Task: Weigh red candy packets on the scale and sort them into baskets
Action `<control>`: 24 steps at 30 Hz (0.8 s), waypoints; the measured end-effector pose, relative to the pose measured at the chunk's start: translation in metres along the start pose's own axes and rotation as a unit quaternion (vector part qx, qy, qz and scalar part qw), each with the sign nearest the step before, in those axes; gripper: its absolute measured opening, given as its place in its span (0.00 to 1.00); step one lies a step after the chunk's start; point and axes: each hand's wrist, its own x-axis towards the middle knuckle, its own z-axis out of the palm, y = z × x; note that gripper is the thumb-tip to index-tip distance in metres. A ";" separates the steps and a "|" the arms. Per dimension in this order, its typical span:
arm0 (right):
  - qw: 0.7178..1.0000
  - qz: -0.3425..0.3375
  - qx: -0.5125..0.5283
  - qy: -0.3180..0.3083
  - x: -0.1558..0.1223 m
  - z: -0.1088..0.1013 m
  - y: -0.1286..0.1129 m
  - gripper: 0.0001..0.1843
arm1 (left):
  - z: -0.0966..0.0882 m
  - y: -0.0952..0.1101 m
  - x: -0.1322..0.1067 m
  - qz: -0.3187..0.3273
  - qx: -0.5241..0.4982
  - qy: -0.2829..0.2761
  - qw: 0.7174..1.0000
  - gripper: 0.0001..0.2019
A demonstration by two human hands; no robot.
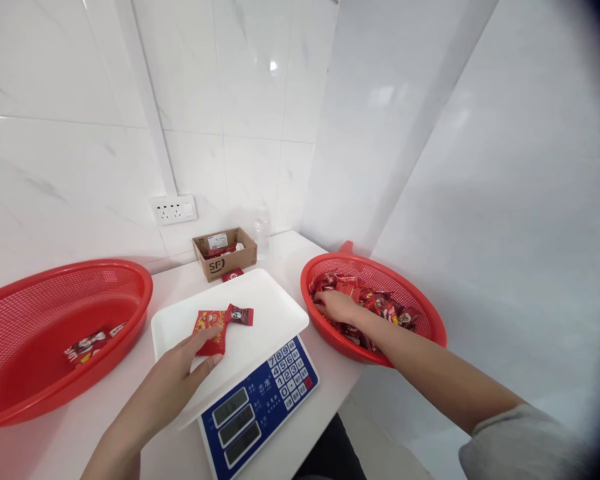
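Observation:
My left hand (pixel 193 363) rests over a red packet with gold print (pixel 209 341), its fingers stretched out and thumb apart. The packet lies on the white tray (pixel 270 300) of a scale. Touching its upper right side is a smaller dark red packet (pixel 241 315). My right hand (pixel 337 307) reaches into the right red basket (pixel 420 293), among many small red packets (pixel 380 303). Its fingertips are down between the packets, so what they hold, if anything, is hidden. The scale's blue panel (pixel 263 407) faces me, with number keys and three displays.
At the left stands another red basket (pixel 143 293) with a few packets (pixel 87 347) inside. A small cardboard box (pixel 230 260) with items in it sits behind the scale, with a red packet (pixel 233 274) before it. Beside the box is a clear plastic bottle (pixel 262 230). Walls enclose the table (pixel 293 247).

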 end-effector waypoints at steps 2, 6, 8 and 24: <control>1.000 -0.001 -0.001 0.009 -0.001 0.000 -0.001 0.14 | 0.000 0.000 -0.001 -0.005 0.006 0.002 1.000 0.22; 0.999 0.002 -0.003 0.032 0.000 -0.003 0.003 0.12 | -0.001 0.003 -0.001 -0.012 0.016 0.004 1.000 0.23; 0.999 0.008 -0.001 0.032 0.003 -0.004 0.006 0.15 | -0.001 0.004 0.000 -0.011 0.015 -0.001 1.000 0.22; 0.997 0.073 0.002 -0.038 0.017 0.013 0.009 0.16 | -0.001 0.005 -0.002 0.002 0.012 -0.006 1.000 0.22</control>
